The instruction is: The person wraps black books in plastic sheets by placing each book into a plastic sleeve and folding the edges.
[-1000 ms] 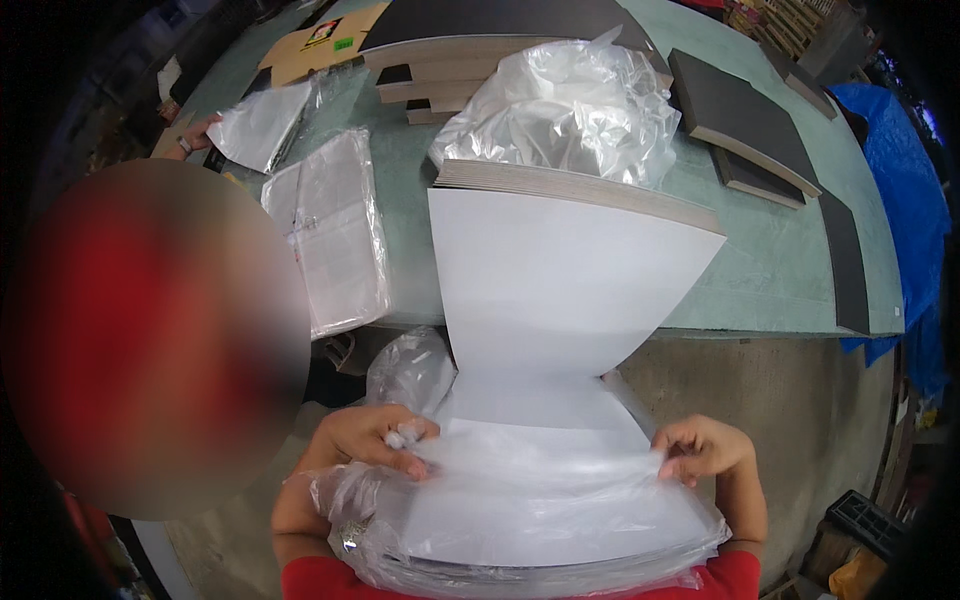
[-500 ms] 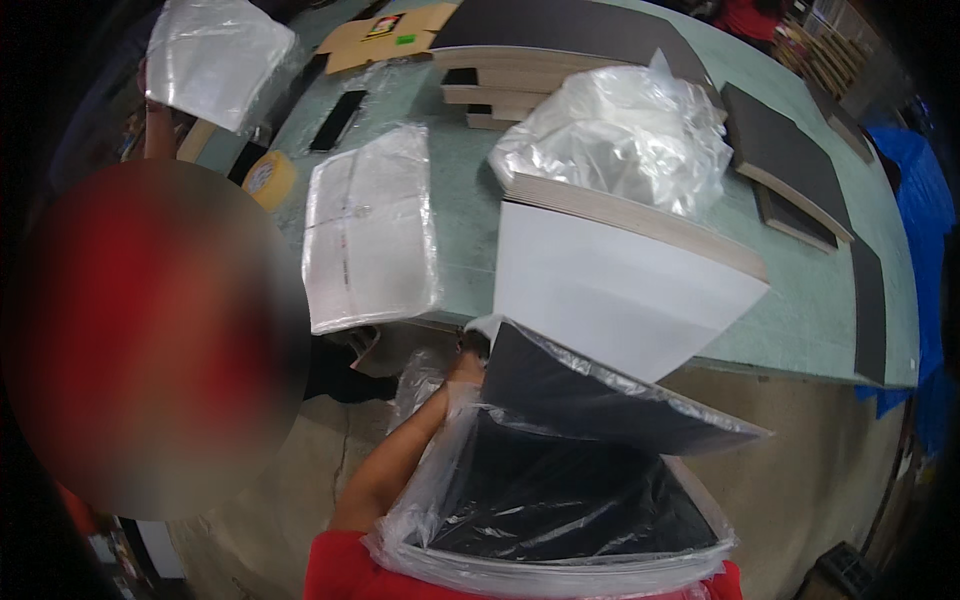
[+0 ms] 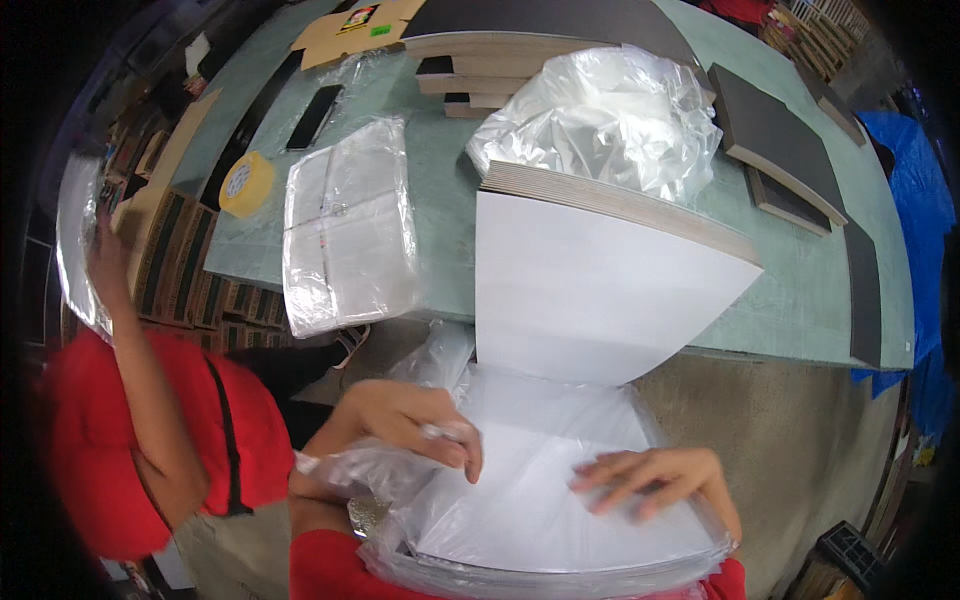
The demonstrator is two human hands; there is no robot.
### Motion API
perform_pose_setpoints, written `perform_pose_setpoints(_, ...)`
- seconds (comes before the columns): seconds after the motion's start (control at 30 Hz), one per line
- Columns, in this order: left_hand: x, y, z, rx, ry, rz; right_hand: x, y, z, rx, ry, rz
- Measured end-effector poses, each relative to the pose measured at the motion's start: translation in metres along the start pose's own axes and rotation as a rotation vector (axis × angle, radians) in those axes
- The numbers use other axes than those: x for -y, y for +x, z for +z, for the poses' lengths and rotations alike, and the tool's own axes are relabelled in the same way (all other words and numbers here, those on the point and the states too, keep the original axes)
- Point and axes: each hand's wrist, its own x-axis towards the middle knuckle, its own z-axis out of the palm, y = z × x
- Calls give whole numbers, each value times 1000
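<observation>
The left fingers (image 3: 468,452) are hanging half-curled above a white sheet (image 3: 520,525) by the person's red shirt; whether they are gripping the bunched clear plastic (image 3: 385,472) nearby, I cannot tell. The right fingers (image 3: 625,468), blurred, are spreading loosely over that sheet, grasping nothing. Plastic is bordering the sheet, whose far end is meeting a tilted, white-faced stack (image 3: 600,270) at the green tabletop's (image 3: 447,285) near edge. Behind the stack, a crumpled mass of film (image 3: 610,120) is sitting; to the left, a flat pack of clear bags (image 3: 350,230) is lying near a tape roll (image 3: 247,185).
</observation>
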Motion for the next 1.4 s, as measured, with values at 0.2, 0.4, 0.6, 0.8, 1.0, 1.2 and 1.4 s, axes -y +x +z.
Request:
perform_pose_setpoints(0.2,143,57,-15,-568,525,-342,-126,-23,-15,-443,-277,649)
perform_pose_setpoints(0.4,28,100,-16,-937,432,83,-65,61,-51,-562,-6,357)
perform_pose_setpoints(0.6,31,17,-37,-1809,26,422,-11,73,-46,-686,68,348)
perform_pose_setpoints(0.8,64,-150,-46,-2410,899,-209,-39,24,-46,-254,-358,453)
perform_pose_setpoints(1.0,125,-218,-133,-2099,695,-576,-72,38,-49,105,-76,78)
perform_pose_setpoints(1.2,79,-179,-211,-1778,770,-446,-60,39,-42,-43,-8,51)
perform_pose_setpoints(1.4,92,-285,-264,-2269,1149,-871,-82,11,-47,-109,57,182)
